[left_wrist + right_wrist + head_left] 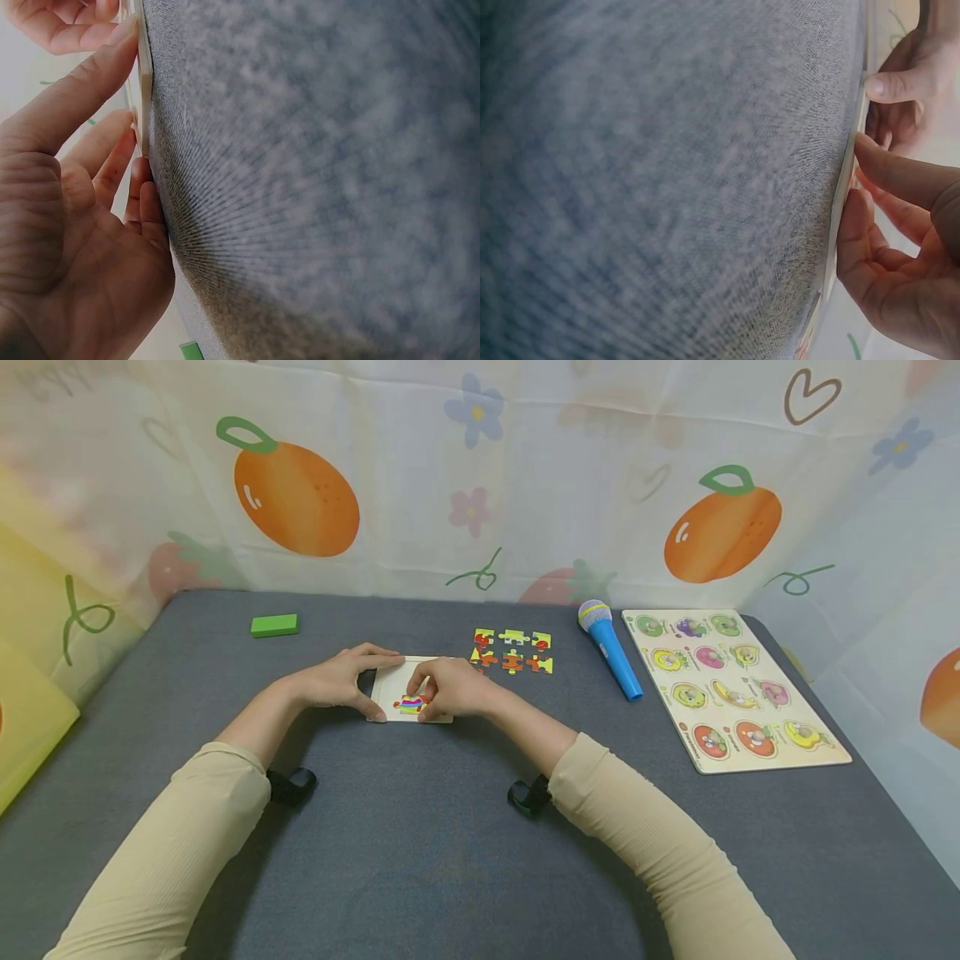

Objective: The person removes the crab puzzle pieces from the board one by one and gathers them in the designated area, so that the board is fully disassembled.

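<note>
A small white puzzle tray (pixel 387 683) lies on the table, with colorful jigsaw pieces (pixel 407 704) in its near part. My left hand (pixel 341 677) holds the tray's left side, thumb at the near corner and forefinger at the far edge. In the left wrist view, the left thumb (pixel 112 56) rests along the tray's pale rim (pixel 145 82). My right hand (pixel 453 687) is over the tray's right part, its fingers bent and thumb low, pinching at a puzzle piece mostly hidden beneath them. The right wrist view shows its fingertips (pixel 857 206) right at the tray.
Several loose red and yellow jigsaw pieces (pixel 512 661) lie in two rows just beyond the right hand. Farther right are a blue toy microphone (pixel 617 656) and a fruit peg board (pixel 757 735). A green block (pixel 274 626) sits at the back left.
</note>
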`<control>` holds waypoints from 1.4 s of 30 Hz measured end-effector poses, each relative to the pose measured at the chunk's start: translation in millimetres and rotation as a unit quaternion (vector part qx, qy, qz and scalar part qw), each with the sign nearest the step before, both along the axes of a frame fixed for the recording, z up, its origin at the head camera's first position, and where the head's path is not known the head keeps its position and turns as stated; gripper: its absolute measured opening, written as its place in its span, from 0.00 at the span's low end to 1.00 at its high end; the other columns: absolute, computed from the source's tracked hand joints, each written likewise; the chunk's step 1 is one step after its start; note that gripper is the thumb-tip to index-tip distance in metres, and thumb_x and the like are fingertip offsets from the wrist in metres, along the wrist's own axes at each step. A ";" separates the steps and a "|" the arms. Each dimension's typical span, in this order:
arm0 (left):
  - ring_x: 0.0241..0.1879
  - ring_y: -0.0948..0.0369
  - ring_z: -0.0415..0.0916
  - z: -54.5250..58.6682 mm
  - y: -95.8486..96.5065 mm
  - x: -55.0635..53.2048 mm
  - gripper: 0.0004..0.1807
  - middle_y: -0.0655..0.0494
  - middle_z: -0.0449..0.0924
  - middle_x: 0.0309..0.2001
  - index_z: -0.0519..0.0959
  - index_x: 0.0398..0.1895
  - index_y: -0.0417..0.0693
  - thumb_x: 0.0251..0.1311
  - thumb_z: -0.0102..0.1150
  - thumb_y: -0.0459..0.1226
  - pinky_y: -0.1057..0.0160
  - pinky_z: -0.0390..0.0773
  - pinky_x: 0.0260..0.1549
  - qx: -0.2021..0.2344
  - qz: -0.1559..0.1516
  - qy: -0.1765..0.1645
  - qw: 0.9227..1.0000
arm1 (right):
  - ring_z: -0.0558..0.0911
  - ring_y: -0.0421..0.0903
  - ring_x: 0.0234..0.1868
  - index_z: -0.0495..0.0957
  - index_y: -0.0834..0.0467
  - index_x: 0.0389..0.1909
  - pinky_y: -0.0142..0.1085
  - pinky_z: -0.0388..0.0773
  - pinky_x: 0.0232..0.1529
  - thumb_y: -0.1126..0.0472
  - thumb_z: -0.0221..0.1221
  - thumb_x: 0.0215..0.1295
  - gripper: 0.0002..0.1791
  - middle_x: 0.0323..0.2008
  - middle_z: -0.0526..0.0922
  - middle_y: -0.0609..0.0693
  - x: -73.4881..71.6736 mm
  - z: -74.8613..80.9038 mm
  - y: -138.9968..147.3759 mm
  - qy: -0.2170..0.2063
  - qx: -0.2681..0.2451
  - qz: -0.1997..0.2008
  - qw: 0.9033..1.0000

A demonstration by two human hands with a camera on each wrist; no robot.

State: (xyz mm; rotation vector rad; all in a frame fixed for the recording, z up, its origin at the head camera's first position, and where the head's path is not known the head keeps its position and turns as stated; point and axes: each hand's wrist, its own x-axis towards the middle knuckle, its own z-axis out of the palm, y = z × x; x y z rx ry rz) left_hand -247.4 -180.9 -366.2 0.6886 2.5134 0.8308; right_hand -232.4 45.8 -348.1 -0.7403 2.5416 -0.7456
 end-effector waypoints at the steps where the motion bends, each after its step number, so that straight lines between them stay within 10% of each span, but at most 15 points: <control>1: 0.74 0.40 0.46 -0.1 0.0 -0.1 0.52 0.45 0.54 0.75 0.59 0.76 0.48 0.47 0.76 0.44 0.34 0.56 0.67 0.000 0.000 0.000 1.000 | 0.75 0.40 0.34 0.82 0.56 0.49 0.25 0.69 0.34 0.63 0.73 0.53 0.20 0.35 0.81 0.49 0.0 0.1 0.0 0.000 0.000 0.000 1.000; 24: 0.74 0.39 0.46 0.5 -0.2 -0.1 0.53 0.44 0.53 0.75 0.58 0.77 0.49 0.47 0.76 0.45 0.33 0.56 0.67 -0.001 -0.005 -0.001 1.000 | 0.80 0.49 0.50 0.79 0.57 0.48 0.35 0.77 0.46 0.65 0.74 0.51 0.22 0.48 0.83 0.55 3.1 0.0 -1.8 0.019 -0.011 -0.005 1.000; 42: 0.74 0.39 0.45 0.2 -1.1 -1.0 0.53 0.44 0.52 0.76 0.57 0.77 0.50 0.48 0.76 0.46 0.33 0.57 0.65 -0.005 -0.005 -0.007 1.000 | 0.77 0.42 0.32 0.80 0.58 0.45 0.26 0.70 0.29 0.70 0.62 0.62 0.11 0.39 0.83 0.54 1.6 -2.2 -2.5 0.007 -0.034 -0.020 0.999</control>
